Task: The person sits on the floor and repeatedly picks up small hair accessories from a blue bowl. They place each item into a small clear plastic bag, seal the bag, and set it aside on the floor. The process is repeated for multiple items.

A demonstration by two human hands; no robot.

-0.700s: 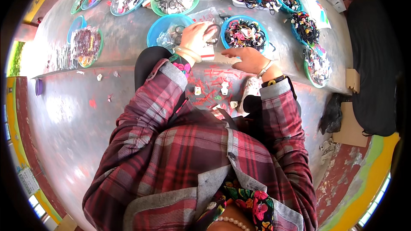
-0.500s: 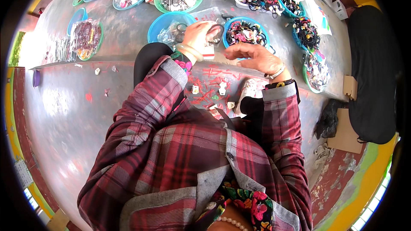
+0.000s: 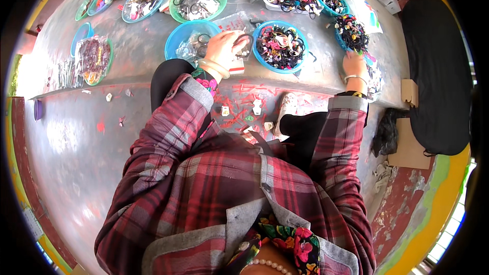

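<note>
My left hand (image 3: 224, 50) is closed on a dark hair tie (image 3: 247, 37), its loop standing out past the fingertips. A pale, partly see-through piece shows below the loop, too blurred to name. Just left of this hand is a blue basin (image 3: 172, 38) with clear packets and dark loops inside. My right hand (image 3: 355, 66) reaches out at the right, between a blue basket (image 3: 338, 36) heaped with dark hair ties (image 3: 352, 31) and a pile of small packets (image 3: 376, 82). Its fingertips are hidden, so I cannot tell whether they grip anything.
Between my hands stands another blue basket (image 3: 258, 57) of mixed hair ties. Farther back are a green basket (image 3: 173, 7), a white tub (image 3: 270, 6) and several more containers. Small white cards (image 3: 257, 107) lie on the lower step near my shoe (image 3: 287, 109). A long black bag (image 3: 435, 76) lies at the right.
My right hand has moved from beside the middle basket out to the right, over to the far baskets. The left hand still holds the hair tie. The whole view has shifted slightly.
</note>
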